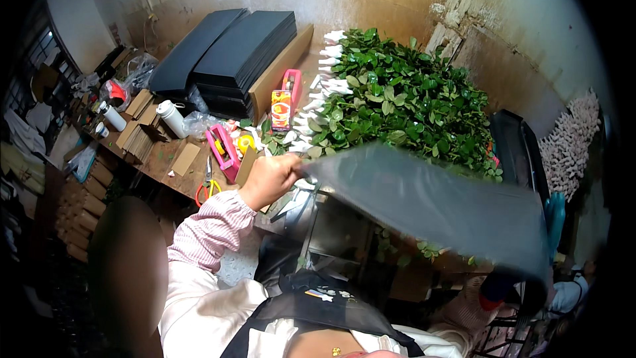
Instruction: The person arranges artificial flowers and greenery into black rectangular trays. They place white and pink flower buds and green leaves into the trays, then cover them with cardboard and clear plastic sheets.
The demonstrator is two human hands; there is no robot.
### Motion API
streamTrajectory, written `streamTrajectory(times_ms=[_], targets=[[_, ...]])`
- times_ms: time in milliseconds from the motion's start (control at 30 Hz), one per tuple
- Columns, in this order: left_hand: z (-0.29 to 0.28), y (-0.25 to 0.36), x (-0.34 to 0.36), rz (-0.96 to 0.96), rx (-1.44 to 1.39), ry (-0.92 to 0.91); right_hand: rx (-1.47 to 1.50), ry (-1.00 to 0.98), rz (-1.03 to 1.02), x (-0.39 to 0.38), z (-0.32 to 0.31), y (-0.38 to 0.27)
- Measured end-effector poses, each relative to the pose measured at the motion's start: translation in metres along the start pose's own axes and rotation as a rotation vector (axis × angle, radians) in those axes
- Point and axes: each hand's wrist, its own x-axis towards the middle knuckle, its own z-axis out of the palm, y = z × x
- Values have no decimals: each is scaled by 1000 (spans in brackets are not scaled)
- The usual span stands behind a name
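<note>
My left hand point(273, 179) is closed on one corner of a large dark grey sheet point(430, 202). The sheet stretches to the right, blurred by motion, in front of a big pile of green leafy stems point(397, 93). White wrapped ends point(324, 83) line the left side of that pile. At the lower right shows my right sleeve point(467, 301), pink striped, with something dark blue and red point(493, 288) at its end. The sheet's right end hangs there, and the fingers of my right hand cannot be made out.
Stacks of black sheets point(242, 46) lie at the back left. Nearer are a pink tape dispenser point(223, 152), scissors point(208, 185), a red-orange box point(281, 111) and a white bottle point(171, 119). A black container point(517, 152) and a bundle of whitish stems point(571, 139) stand at right.
</note>
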Motion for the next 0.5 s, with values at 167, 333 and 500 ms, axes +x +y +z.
streamTrajectory(times_ms=[167,333,500], targets=[[7,75,5,-862,-1382,-613,-227,-398,-94,40,48,-18],[7,114,-37,-998,-1910,-1243,-537,-1030,-359,67,118,-60],[45,60,-79,-1342,-2098,-1248,-524,-1411,-347,-15,166,10]])
